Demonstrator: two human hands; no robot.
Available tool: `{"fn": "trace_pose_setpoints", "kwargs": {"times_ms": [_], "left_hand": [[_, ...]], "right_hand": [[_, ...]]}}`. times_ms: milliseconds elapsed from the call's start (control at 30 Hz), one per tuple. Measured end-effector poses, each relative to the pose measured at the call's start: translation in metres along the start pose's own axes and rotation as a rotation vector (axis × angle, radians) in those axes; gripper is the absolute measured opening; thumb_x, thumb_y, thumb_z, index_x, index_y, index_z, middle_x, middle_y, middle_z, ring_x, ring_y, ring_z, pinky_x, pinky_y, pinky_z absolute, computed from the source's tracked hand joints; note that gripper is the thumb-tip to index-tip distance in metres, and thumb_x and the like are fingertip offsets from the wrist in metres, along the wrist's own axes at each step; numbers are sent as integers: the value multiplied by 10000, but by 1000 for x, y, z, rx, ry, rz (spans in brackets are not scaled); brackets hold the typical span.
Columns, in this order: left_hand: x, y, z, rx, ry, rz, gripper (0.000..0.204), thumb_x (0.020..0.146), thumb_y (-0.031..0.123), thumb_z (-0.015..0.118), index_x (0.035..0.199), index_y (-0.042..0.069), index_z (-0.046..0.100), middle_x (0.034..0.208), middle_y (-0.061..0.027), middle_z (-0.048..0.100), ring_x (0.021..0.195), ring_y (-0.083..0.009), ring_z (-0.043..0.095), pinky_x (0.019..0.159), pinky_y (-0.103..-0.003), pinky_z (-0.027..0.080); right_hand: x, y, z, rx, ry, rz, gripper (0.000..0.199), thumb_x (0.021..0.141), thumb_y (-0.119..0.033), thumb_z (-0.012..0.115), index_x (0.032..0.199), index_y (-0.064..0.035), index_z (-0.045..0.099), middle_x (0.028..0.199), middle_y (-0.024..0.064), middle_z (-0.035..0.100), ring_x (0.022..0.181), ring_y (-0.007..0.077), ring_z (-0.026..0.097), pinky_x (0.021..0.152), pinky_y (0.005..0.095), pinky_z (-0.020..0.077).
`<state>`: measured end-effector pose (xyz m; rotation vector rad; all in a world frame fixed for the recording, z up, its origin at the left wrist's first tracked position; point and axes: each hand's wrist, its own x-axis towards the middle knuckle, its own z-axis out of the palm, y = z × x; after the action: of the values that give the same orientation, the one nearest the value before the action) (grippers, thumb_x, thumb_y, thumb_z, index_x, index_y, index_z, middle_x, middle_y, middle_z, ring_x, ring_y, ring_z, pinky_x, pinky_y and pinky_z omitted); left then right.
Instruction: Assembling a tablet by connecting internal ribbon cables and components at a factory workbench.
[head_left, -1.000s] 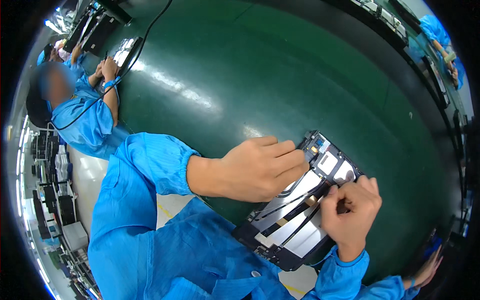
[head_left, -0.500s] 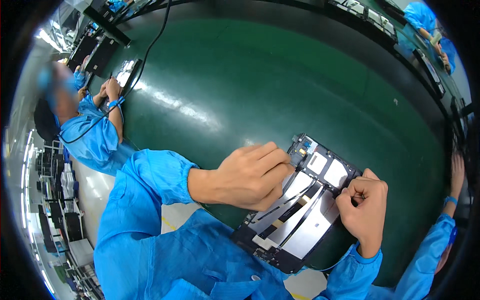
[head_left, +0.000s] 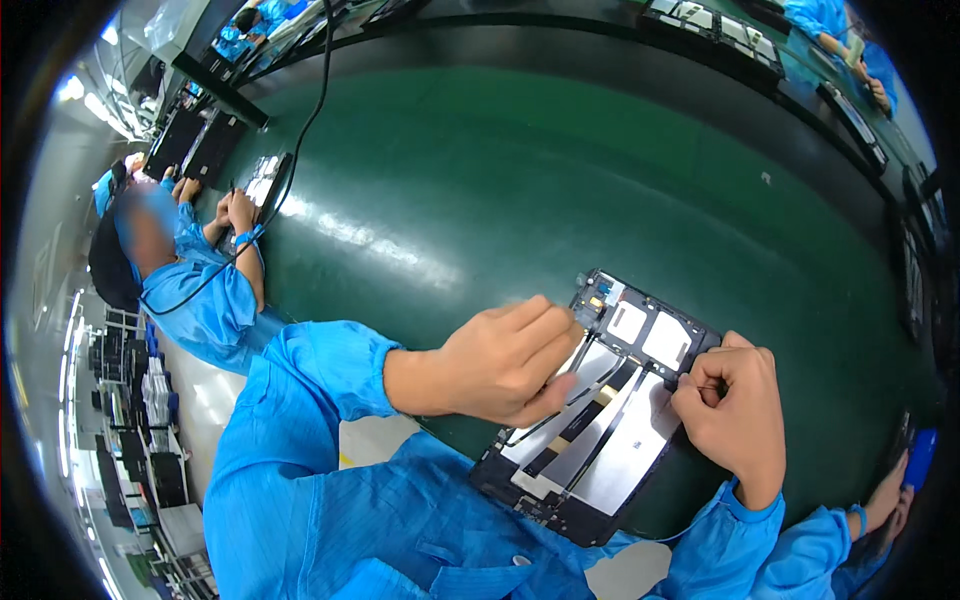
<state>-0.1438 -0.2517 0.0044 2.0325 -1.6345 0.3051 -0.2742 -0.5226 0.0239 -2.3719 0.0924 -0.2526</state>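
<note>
Listing one opened flat device (head_left: 640, 440), lying on the green tabletop (head_left: 520, 180) with inner parts uncovered, placing its near end close to the front of the blue jacket (head_left: 400, 520). Running lengthwise on a slant: from lower left, beside the body, to upper right, away from it. Lying between left hand (head_left: 508, 362) and right hand (head_left: 740, 410); extending rightward from the first, leftward from the second.

Left hand: reaching in from the left, overlapping the left long edge toward the far end. Curling the fingers; partly hiding the tips, so not being able to tell whether together, apart or clamped on something.

Right hand: resting at the right long edge, also nearer the far end. Pinching thumb and forefinger together there; hiding anything held between. Appearing the nearer of the two, touching the edge; leaving the height of the left hand uncertain.

Showing on the device: two pale panels (head_left: 627, 323) toward the far end; a dark strip (head_left: 604, 440) running roughly along the long axis; a tan tab (head_left: 605, 397) beside it.

Also noting, well apart: a black cable (head_left: 327, 60) curving down at upper left; a co-worker (head_left: 205, 305) in blue, bending over similar work.
</note>
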Motion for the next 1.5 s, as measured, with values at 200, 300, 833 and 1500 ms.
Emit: {"fn": "trace_pose_setpoints", "kwargs": {"times_ms": [200, 300, 833, 1500], "left_hand": [[9, -15, -2, 110, -16, 157, 348, 941, 302, 739, 1071, -20, 746, 942, -128, 663, 737, -267, 629, 603, -402, 505], [15, -40, -1, 48, 49, 282, 313, 1003, 318, 668, 1088, 31, 762, 920, -98, 619, 768, -267, 621, 629, -403, 490], [52, -32, 26, -501, -286, 467, 599, 999, 635, 653, 1268, 133, 842, 1176, -129, 643, 1031, -345, 588, 922, -491, 444], [42, 4, 21, -748, -323, 378, 396, 978, 349, 723, 1226, 56, 823, 1204, -125, 779, 1058, -332, 675, 934, -471, 482]], "right_hand": [[1, 6, -13, 80, -93, 75, 259, 700, -61, 756, 555, 1, 550, 514, 133, 503, 573, 295, 466, 615, 436, 405], [8, 8, -13, 89, -169, 50, 272, 708, -76, 776, 559, -3, 560, 513, 134, 503, 582, 305, 497, 604, 444, 397], [-15, 28, -46, 107, -391, 230, 280, 811, -161, 701, 642, 52, 634, 574, 242, 510, 471, 296, 505, 527, 467, 371], [-11, 34, -50, 148, -438, 226, 300, 797, -155, 701, 615, 52, 584, 543, 186, 419, 492, 212, 393, 518, 458, 315]]}}
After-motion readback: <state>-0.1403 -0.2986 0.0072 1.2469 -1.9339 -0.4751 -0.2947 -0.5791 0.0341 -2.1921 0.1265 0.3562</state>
